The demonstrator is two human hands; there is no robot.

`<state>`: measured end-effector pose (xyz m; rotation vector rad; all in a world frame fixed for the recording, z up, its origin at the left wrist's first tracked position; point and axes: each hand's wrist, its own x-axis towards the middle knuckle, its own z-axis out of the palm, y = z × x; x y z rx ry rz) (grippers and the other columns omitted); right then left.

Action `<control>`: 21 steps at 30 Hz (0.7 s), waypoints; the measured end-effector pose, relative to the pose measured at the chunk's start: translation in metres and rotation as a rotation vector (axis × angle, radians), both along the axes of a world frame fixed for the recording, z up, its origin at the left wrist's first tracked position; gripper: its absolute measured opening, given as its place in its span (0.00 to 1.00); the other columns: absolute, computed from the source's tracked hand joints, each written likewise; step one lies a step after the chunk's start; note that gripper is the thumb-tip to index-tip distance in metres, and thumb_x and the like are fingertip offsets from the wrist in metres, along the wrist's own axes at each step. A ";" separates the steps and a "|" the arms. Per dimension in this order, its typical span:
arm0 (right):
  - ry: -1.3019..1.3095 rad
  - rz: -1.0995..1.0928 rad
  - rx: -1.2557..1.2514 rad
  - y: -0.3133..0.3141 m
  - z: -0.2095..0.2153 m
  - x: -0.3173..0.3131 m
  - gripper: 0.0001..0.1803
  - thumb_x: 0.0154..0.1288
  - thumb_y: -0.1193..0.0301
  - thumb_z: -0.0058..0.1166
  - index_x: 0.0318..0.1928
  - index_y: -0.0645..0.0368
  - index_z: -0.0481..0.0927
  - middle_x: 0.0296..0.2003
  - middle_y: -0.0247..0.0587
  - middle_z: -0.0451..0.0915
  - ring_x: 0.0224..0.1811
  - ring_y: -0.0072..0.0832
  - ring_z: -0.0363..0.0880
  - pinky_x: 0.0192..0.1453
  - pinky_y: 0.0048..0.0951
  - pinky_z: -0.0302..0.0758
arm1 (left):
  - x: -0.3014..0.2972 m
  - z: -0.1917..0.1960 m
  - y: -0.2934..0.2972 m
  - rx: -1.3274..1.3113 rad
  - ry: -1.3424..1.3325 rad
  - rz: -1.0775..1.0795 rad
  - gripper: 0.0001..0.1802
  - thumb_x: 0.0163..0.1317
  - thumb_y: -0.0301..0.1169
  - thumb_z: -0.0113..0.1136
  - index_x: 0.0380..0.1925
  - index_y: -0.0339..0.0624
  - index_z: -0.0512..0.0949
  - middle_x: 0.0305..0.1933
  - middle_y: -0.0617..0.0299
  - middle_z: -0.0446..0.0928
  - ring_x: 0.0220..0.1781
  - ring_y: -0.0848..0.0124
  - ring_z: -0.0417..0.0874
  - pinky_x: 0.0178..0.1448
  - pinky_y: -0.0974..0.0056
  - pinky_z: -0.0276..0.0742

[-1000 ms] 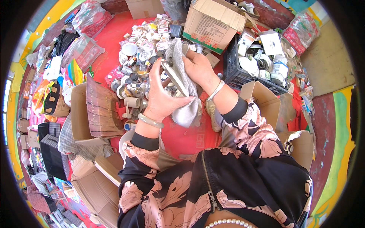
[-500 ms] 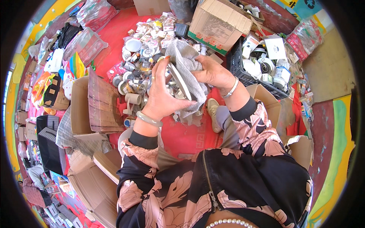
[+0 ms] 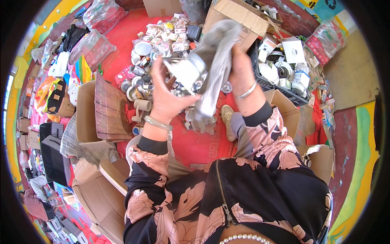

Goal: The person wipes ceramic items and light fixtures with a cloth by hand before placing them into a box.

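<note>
My left hand grips a round white light fitting with a silvery body, thumb below and fingers above its rim. The fitting is tilted on edge and smeared by motion. My right hand holds a grey cloth that hangs bunched just right of the fitting; its fingers are partly hidden behind the cloth. Whether cloth and fitting touch, I cannot tell. Beyond and below my hands lies a pile of lamp parts and small boxes on the red floor covering.
A black plastic crate of white fittings stands at the right. Behind it is a brown cardboard box. Open cartons sit to my left, with plastic bags farther back. My shoe is beside the pile.
The cloth has come away from the fitting's back, rising to the right with my right hand. The fitting has turned, so its silvery body shows. My left hand has shifted slightly left.
</note>
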<state>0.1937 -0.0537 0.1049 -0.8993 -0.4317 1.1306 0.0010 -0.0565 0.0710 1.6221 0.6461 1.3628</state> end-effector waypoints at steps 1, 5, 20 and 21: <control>0.086 0.004 0.169 0.003 0.002 0.019 0.21 0.69 0.59 0.38 0.50 0.63 0.70 0.45 0.44 0.75 0.46 0.34 0.74 0.51 0.36 0.72 | -0.001 0.005 0.001 -0.027 -0.210 -0.052 0.62 0.26 0.24 0.75 0.63 0.45 0.46 0.59 0.56 0.58 0.60 0.62 0.64 0.60 0.56 0.68; 0.079 0.013 0.515 -0.002 0.024 0.067 0.25 0.67 0.55 0.39 0.53 0.64 0.68 0.49 0.46 0.73 0.51 0.39 0.72 0.55 0.41 0.70 | -0.019 0.004 0.011 -0.300 -0.589 -0.211 0.51 0.37 0.31 0.71 0.62 0.45 0.52 0.57 0.57 0.63 0.59 0.62 0.67 0.59 0.57 0.69; -1.253 0.011 0.704 -0.023 -0.006 -0.038 0.12 0.55 0.74 0.50 0.41 0.59 0.76 0.39 0.45 0.75 0.42 0.39 0.74 0.47 0.31 0.71 | 0.001 -0.021 0.001 -0.703 -0.546 -0.635 0.37 0.54 0.49 0.58 0.59 0.44 0.60 0.58 0.61 0.64 0.57 0.69 0.68 0.59 0.64 0.66; -1.168 -0.003 0.659 -0.022 -0.008 -0.039 0.10 0.56 0.74 0.49 0.40 0.60 0.76 0.37 0.44 0.75 0.41 0.37 0.74 0.46 0.30 0.71 | 0.005 -0.017 -0.003 -0.707 -0.526 -0.589 0.38 0.53 0.49 0.59 0.60 0.44 0.59 0.58 0.61 0.64 0.58 0.70 0.68 0.59 0.64 0.66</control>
